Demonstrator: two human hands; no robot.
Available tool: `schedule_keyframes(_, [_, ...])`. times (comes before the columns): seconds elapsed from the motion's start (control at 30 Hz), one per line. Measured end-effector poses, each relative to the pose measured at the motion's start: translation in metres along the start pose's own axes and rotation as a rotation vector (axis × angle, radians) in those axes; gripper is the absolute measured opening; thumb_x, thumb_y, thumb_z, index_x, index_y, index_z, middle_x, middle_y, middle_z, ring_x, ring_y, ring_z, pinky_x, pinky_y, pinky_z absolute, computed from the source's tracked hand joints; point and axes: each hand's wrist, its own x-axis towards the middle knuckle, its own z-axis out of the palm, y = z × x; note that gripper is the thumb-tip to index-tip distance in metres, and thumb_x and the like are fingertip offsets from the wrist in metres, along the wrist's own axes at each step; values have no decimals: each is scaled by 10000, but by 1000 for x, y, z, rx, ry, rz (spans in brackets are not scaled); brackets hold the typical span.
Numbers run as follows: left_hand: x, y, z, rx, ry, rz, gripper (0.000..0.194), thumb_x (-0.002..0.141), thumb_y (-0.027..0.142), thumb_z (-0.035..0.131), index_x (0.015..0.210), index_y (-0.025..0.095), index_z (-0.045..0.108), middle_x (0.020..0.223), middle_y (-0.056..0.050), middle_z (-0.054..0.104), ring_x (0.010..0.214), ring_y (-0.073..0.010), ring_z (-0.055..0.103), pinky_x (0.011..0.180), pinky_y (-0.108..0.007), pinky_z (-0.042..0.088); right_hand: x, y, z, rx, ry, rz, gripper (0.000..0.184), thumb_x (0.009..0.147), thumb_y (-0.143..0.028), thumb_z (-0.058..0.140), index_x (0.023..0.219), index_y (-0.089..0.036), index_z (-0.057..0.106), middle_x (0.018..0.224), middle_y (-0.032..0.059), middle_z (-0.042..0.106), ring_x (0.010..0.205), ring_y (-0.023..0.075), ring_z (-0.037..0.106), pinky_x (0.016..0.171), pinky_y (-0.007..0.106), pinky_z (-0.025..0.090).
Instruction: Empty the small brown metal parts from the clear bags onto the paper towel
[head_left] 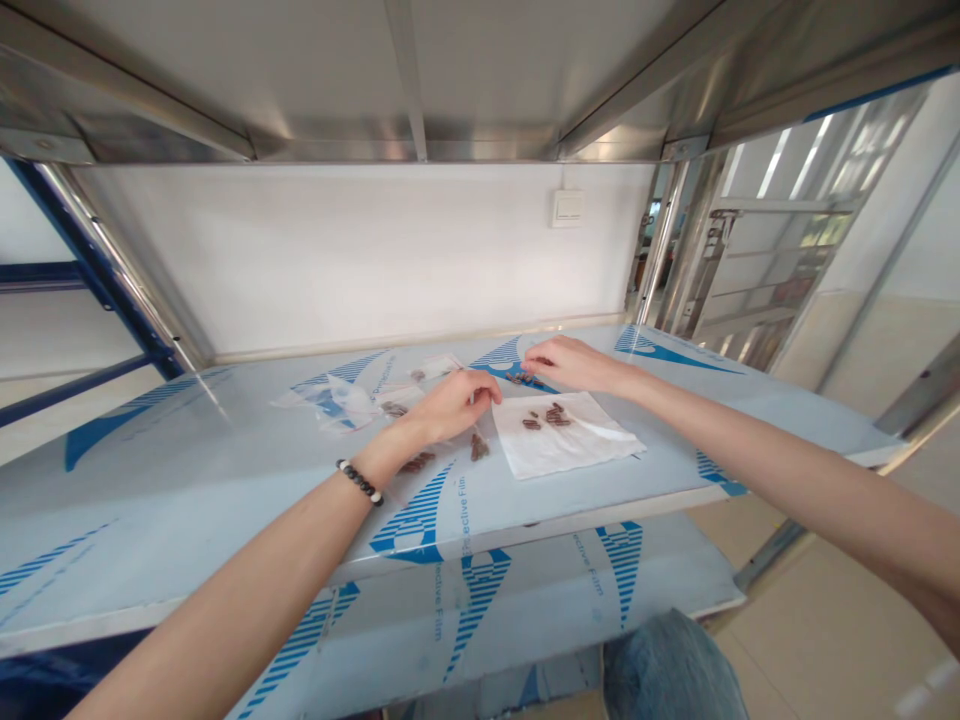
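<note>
My left hand rests on the metal shelf with its fingers curled in a pinch over a clear plastic bag that has small brown pieces in it. My right hand reaches further back, fingers bent down onto a small heap of brown pieces. Between the hands lies a white paper sheet with a few brown pieces on it. A beaded bracelet circles my left wrist.
Several clear plastic bags lie at the back left of the shelf, which is covered in blue-printed protective film. A second shelf sits below, another overhead. A white wall with a switch stands behind. My jeans-clad knee shows below.
</note>
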Motion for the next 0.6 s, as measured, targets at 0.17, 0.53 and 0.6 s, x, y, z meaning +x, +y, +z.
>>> schedule_keyframes(0.17, [3, 2, 7, -46, -9, 80, 275, 962, 104, 510, 1036, 194, 759, 1085, -76, 765, 952, -192, 695, 850, -307, 536, 11, 36, 13, 46, 45, 165, 209, 1005, -374, 663, 1067, -200, 762, 1009, 77, 764, 861, 201, 646, 756, 299, 414])
schedule_keyframes(0.53, [60, -21, 13, 270, -96, 72, 332, 931, 84, 639, 1188, 248, 771, 1297, -73, 734, 1178, -249, 696, 998, -319, 532, 10, 44, 5, 246, -115, 97, 149, 857, -313, 699, 807, -175, 725, 726, 3, 654, 688, 155, 537, 658, 275, 382])
schedule_keyframes(0.6, [71, -31, 18, 244, -109, 60, 311, 941, 133, 672, 1214, 241, 774, 1310, -81, 743, 1170, -252, 698, 1012, -331, 529, 3, 40, -5, 397, -148, 18, 224, 865, -385, 714, 847, -163, 740, 761, 9, 671, 702, 156, 550, 673, 281, 407])
